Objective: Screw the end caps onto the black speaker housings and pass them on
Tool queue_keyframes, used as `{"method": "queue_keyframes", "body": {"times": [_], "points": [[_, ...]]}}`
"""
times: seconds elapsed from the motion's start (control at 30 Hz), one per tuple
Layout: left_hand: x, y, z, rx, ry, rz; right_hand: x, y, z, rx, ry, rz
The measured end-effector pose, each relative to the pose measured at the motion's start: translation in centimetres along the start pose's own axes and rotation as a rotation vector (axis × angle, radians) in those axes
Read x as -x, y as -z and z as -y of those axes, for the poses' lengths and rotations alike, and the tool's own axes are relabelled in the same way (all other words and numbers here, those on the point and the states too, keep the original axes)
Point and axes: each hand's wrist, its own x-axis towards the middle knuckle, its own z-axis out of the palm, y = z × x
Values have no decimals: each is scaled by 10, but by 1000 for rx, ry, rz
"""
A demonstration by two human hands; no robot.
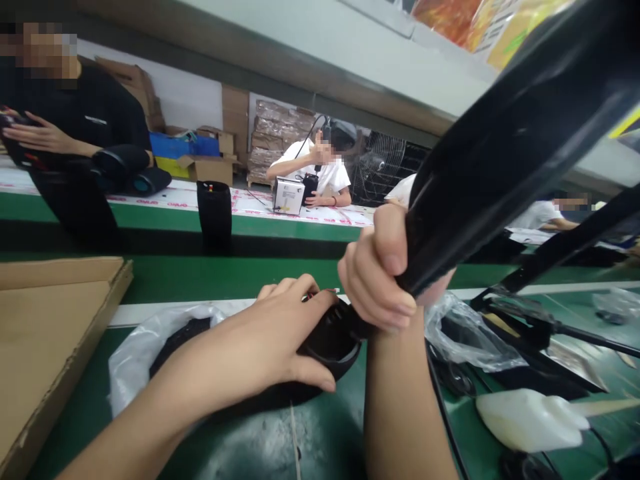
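Note:
My left hand (280, 333) is wrapped round the open end of a black cylindrical speaker housing (333, 341), which lies on the green bench. The thumb is on the near rim and the fingers are at the far side. A short piece of red wire (327, 291) pokes out by the fingers. My right hand (383, 270) grips the lower end of a thick, long black tool shaped like an electric screwdriver (490, 153). It slants up to the top right, close to the camera. Below the fist its dark lower end reaches the housing opening; the tip is hidden.
A cardboard tray (55, 333) stands left, beside a clear plastic bag (130, 363). Right lie a white squeeze bottle (530, 420), another plastic bag (470, 333) and cables. A black metal arm (575, 240) slants across. Beyond, a black cylinder (215, 213) stands near several co-workers.

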Motion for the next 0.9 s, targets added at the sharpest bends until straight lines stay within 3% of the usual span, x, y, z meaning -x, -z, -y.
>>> {"method": "queue_keyframes", "body": {"times": [0.17, 0.37, 0.5, 0.63, 0.8, 0.9], "points": [[-1, -2, -3, -7, 29, -22, 14, 36, -15, -145, 121, -13], [-3, -4, -8, -12, 94, -11, 44, 91, -35, -432, 428, -183], [0, -9, -6, -121, 138, -11, 64, 123, -31, -414, 569, -228], [0, -19, -7, -162, 170, 15, 80, 153, -50, -392, 690, -301], [-3, -36, -12, -231, 204, -195, 84, 179, -66, -299, 668, -470], [-2, -25, -7, -272, 208, -359, 81, 182, -60, -217, 607, -575]]}}
